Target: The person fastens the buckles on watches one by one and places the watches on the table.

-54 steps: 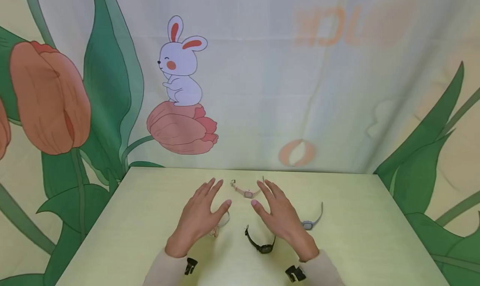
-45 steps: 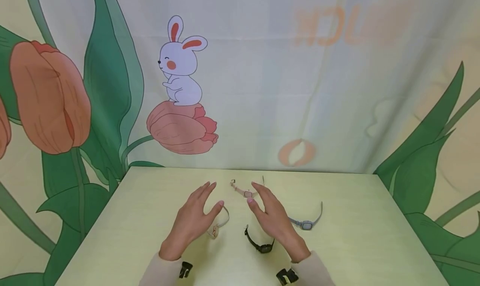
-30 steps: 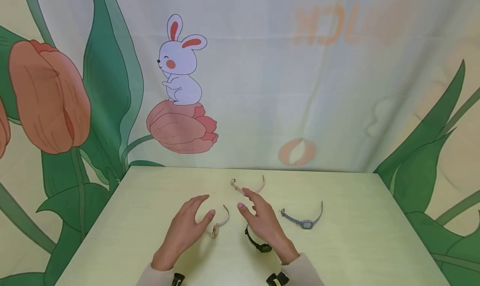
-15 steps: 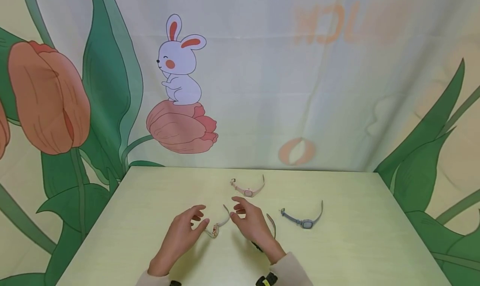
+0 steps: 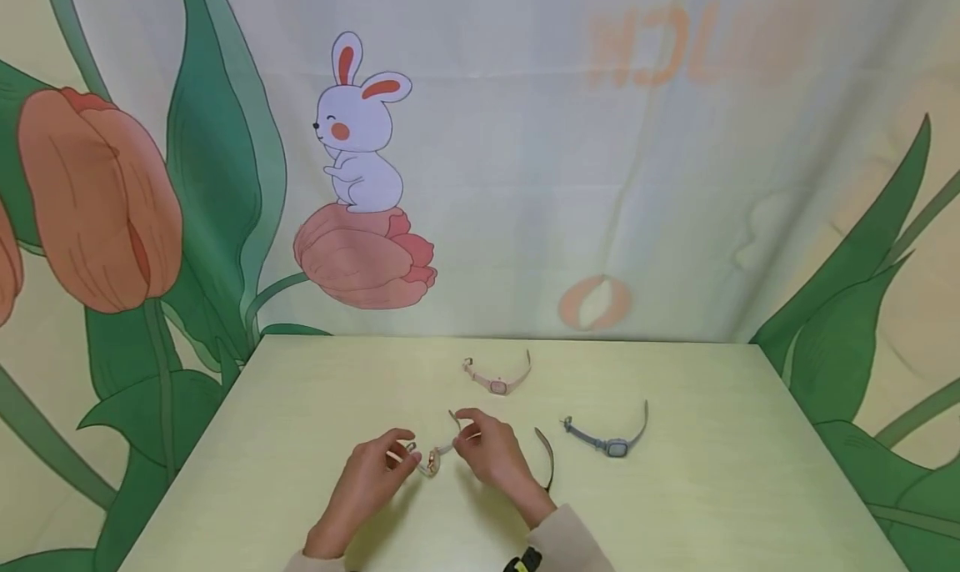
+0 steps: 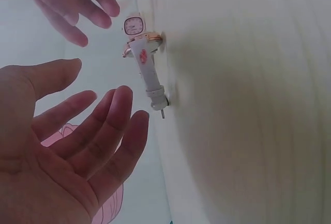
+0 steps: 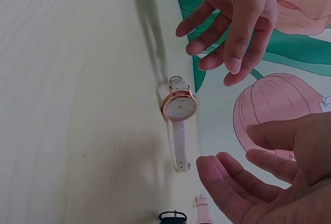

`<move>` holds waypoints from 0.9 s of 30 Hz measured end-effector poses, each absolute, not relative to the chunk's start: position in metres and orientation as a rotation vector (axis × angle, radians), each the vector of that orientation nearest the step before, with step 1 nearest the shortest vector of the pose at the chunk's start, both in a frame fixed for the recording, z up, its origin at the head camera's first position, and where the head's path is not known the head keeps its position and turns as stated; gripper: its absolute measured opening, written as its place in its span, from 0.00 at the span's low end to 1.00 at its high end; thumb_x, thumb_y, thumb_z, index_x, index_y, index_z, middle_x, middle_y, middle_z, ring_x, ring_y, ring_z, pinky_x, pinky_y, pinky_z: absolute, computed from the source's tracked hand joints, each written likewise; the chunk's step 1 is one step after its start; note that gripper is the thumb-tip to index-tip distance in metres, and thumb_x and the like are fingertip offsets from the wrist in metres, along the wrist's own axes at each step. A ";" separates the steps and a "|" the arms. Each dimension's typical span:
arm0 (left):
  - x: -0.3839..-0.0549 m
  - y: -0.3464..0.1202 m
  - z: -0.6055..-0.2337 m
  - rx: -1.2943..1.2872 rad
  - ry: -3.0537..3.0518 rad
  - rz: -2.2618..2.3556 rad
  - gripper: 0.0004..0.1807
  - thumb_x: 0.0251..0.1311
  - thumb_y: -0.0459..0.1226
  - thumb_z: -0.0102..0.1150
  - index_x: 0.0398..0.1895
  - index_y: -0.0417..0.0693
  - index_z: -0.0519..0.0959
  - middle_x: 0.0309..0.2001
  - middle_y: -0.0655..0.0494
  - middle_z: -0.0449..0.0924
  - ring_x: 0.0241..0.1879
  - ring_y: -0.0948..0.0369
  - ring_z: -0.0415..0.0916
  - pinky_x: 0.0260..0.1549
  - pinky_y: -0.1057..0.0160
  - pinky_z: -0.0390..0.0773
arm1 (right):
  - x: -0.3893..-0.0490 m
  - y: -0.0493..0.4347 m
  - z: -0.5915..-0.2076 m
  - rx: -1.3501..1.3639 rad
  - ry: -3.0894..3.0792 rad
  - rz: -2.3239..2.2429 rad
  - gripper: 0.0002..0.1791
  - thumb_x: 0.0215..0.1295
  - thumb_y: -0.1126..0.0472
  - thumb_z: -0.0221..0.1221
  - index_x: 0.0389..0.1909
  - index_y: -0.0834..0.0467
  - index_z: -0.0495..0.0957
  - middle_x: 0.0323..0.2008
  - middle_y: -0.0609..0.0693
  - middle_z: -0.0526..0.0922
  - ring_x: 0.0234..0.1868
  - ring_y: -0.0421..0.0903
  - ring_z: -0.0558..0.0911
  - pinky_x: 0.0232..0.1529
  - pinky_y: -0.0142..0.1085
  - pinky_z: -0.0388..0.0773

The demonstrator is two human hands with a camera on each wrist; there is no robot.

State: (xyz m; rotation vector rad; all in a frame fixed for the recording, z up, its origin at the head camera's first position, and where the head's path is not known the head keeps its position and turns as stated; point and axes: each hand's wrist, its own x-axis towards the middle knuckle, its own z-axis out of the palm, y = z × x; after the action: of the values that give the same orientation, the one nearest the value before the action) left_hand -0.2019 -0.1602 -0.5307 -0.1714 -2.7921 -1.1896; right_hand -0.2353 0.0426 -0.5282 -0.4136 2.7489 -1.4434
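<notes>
A white-strapped watch with a rose-gold case [image 5: 432,462] [image 7: 179,108] lies on the table between my hands, its strap spread out. My left hand [image 5: 371,472] [image 6: 77,151] is over its buckle end, fingers loosely bent. Close to the other strap end is my right hand [image 5: 491,451] [image 7: 269,167], thumb and fingers apart. Both wrist views show a gap between the hands and this watch. A black watch [image 5: 548,455] lies beneath the right wrist, which hides its case.
A pink watch [image 5: 498,385] lies farther back on the pale table [image 5: 712,489]. To the right rests a blue-grey watch [image 5: 617,448]. Behind the table's far edge hangs a curtain [image 5: 510,180] printed with tulips and a rabbit.
Both hands have come down and nearer the body, closing in on the two ends of the white watch. Their fingers have bent more. The right forearm now covers the black watch's case.
</notes>
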 end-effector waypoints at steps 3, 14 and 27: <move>-0.202 -0.159 -0.534 -0.157 -2.807 -1.220 0.13 0.61 0.38 0.65 0.48 0.46 0.81 0.29 0.57 0.84 0.27 0.65 0.81 0.28 0.66 0.78 | -0.235 0.041 -0.531 -0.394 2.749 -1.416 0.20 0.62 0.64 0.62 0.56 0.57 0.78 0.35 0.51 0.87 0.35 0.43 0.86 0.34 0.33 0.78; -0.203 -0.158 -0.540 -0.196 -2.817 -1.266 0.11 0.61 0.34 0.64 0.46 0.41 0.82 0.28 0.54 0.85 0.25 0.65 0.80 0.25 0.67 0.77 | -0.242 0.025 -0.543 -0.426 2.828 -1.232 0.17 0.59 0.67 0.63 0.50 0.60 0.81 0.27 0.49 0.86 0.24 0.37 0.78 0.24 0.30 0.72; -0.207 -0.157 -0.547 -0.210 -2.796 -1.455 0.12 0.59 0.30 0.63 0.45 0.34 0.81 0.27 0.49 0.84 0.22 0.57 0.80 0.17 0.69 0.74 | -0.243 0.016 -0.548 -0.427 2.810 -1.228 0.12 0.57 0.66 0.64 0.43 0.62 0.83 0.26 0.52 0.86 0.21 0.38 0.75 0.21 0.30 0.69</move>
State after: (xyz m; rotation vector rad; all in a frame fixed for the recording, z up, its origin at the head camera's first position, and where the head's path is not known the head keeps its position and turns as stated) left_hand -0.2072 -0.1570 -0.5466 -0.2105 -2.7960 -1.4552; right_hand -0.2434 0.0156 -0.5479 -0.4274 2.8102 -1.2278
